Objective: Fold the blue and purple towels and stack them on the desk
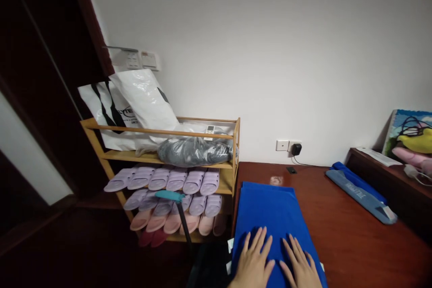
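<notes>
A folded blue cloth (266,207) lies flat on the reddish-brown wooden table (340,238), long side running away from me. My left hand (254,258) rests palm down on its near part, fingers spread. Beside it, my right hand (300,263) also lies flat on the cloth with fingers apart. Neither hand grips anything. Small white tags (230,245) stick out at the cloth's left edge. The cloth's nearest end runs out of the picture.
Left of the table stands a wooden shoe rack (232,180) with purple and pink slippers, white bags (145,99) and a plastic-wrapped grey bundle (195,150). A blue-grey folded item (361,195) lies at the table's right, by a raised ledge. A black plug (296,149) is in the wall.
</notes>
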### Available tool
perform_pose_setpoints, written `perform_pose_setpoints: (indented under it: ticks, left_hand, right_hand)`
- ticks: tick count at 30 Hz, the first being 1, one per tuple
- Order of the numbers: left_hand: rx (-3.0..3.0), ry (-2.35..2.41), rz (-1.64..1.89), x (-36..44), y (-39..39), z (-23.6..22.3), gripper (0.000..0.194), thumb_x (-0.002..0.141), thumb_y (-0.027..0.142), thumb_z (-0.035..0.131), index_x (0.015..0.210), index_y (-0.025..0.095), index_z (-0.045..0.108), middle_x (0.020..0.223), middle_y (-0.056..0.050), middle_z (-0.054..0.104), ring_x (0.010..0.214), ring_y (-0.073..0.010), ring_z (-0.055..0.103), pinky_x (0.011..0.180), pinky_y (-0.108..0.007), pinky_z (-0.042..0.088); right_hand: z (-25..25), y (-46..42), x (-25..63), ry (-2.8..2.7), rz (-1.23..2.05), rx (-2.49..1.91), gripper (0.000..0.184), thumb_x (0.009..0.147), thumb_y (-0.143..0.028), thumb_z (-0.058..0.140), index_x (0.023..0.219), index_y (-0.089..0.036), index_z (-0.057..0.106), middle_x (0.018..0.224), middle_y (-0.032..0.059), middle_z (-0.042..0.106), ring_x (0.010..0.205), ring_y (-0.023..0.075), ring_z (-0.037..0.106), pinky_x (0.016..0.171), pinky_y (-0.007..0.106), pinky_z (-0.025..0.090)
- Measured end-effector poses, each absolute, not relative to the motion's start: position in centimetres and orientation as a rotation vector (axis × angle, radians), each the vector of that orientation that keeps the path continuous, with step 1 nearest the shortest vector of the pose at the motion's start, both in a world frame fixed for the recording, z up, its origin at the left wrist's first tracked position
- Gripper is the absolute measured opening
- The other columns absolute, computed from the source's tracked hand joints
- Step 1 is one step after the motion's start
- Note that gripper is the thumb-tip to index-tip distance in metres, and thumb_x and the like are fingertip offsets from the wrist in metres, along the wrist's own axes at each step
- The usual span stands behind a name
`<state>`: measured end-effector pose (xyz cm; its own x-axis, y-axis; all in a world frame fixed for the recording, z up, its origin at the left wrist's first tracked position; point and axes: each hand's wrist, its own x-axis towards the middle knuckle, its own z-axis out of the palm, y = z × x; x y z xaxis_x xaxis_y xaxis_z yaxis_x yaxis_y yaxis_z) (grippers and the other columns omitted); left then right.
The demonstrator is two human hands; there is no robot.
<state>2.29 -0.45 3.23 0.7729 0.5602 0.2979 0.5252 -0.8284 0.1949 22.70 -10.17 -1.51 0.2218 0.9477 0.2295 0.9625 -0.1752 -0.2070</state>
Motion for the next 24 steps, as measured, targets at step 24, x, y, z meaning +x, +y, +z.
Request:
perform_pose_setpoints:
  ticks: [24]
  left_hand:
    - [2.756, 0.786, 0.371, 1.1, -1.0, 2.8, 0.071, 0.089, 0.038, 0.052, 0.146, 0.041, 0.009, 0.155, 0.002, 0.010, 0.141, -0.0268, 0.016, 0.111, -0.057, 0.021]
  right_hand:
    - [-0.4, -12.0, 21.7, -1.747, 0.013, -2.214, 0.050, 0.093, -0.044, 0.023, 0.142, -0.043, 0.017, 0.153, -0.0036, 0.021, 0.140, 0.0229, 0.018, 0.107, 0.056, 0.027]
